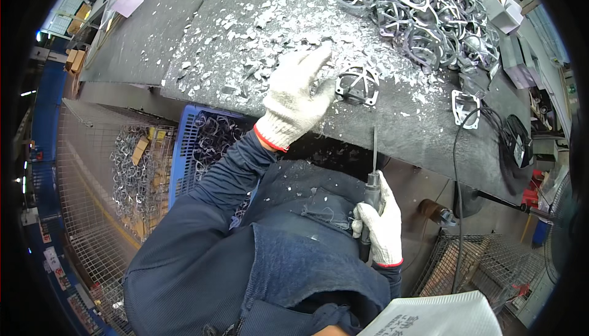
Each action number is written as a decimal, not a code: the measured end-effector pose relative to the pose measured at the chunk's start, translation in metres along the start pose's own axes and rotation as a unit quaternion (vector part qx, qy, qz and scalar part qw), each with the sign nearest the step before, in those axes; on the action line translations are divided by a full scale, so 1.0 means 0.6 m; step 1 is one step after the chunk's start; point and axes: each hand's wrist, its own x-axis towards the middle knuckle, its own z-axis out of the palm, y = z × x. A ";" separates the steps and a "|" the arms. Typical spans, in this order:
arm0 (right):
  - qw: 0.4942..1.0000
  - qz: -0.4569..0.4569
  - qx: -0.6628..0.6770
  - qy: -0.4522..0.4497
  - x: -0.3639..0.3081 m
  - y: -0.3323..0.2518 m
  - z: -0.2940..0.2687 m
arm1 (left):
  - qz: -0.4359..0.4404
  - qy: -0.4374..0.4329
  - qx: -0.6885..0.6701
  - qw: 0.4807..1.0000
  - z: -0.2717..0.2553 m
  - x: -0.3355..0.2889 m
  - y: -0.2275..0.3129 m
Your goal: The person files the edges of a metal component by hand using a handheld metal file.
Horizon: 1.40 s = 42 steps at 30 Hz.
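My left hand (296, 92), in a white knit glove with a red cuff edge, hovers over the dark worktable (405, 129) with its fingers apart and nothing in them. Just right of its fingertips lies a small silvery metal frame with crossing ribs (358, 84). Low in front of my body, my right hand (385, 224), gloved alike, is closed round a hand tool (372, 184) with a dark grip and a long thin metal blade. The blade points up toward the table edge, below the frame. Thin metal flakes (245, 38) are strewn around and beyond my left hand.
A heap of similar metal frames (429, 17) covers the far right, with one separate frame (465, 109) nearer. A black cable (455, 183) hangs over the edge. A blue crate (184, 152) and a wire cage (92, 170) holding metal parts stand left below. A fan (555, 225) is at right.
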 end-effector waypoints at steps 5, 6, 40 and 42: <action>1.000 0.006 -0.002 0.010 0.004 0.006 0.000 | -0.036 0.034 -0.058 0.997 -0.003 -0.022 -0.014; 1.000 0.005 -0.004 0.009 0.006 0.009 -0.001 | -0.009 0.039 -0.029 0.999 -0.004 -0.025 -0.018; 0.946 0.010 -0.321 0.043 -0.020 -0.138 0.028 | 0.115 -0.202 -0.025 0.972 0.020 0.037 0.019; 0.943 0.025 -0.330 0.047 -0.013 -0.139 0.032 | 0.107 -0.219 -0.015 0.970 0.020 0.036 0.020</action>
